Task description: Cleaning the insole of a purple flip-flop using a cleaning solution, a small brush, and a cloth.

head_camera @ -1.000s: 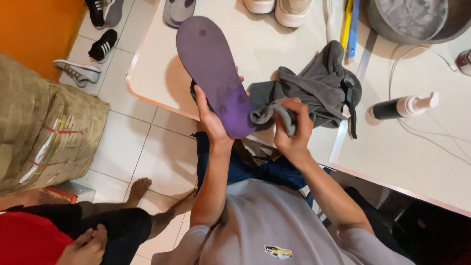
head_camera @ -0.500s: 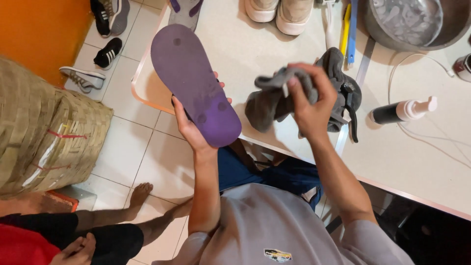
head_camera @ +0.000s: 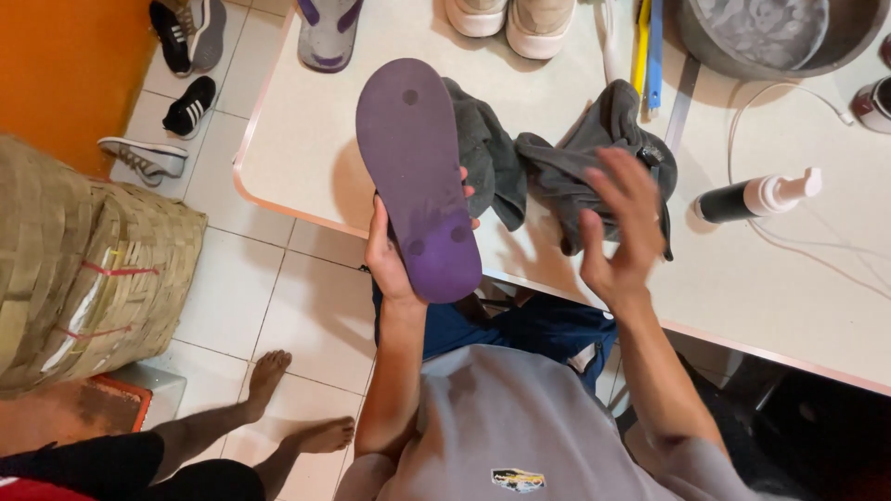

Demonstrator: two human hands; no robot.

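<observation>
Two hands work above a pale table point(head_camera: 306, 158) in the head view. Left hand point(head_camera: 394, 250) grips a purple flip-flop point(head_camera: 418, 176) by its heel end, sole facing up, fingers wrapped around its edge, holding it tilted over the table's near edge. Right hand point(head_camera: 622, 223) is spread open, fingers apart, just above a crumpled grey cloth point(head_camera: 557, 167) lying on the table beside the flip-flop; whether it touches the cloth I cannot tell. Near the cloth lies a dark spray bottle point(head_camera: 752, 198). Farther back sit a metal basin point(head_camera: 770, 32) and white shoes point(head_camera: 510, 17). Another person's bare feet point(head_camera: 297, 408) rest on the tiled floor, beside a woven basket point(head_camera: 83, 269).
</observation>
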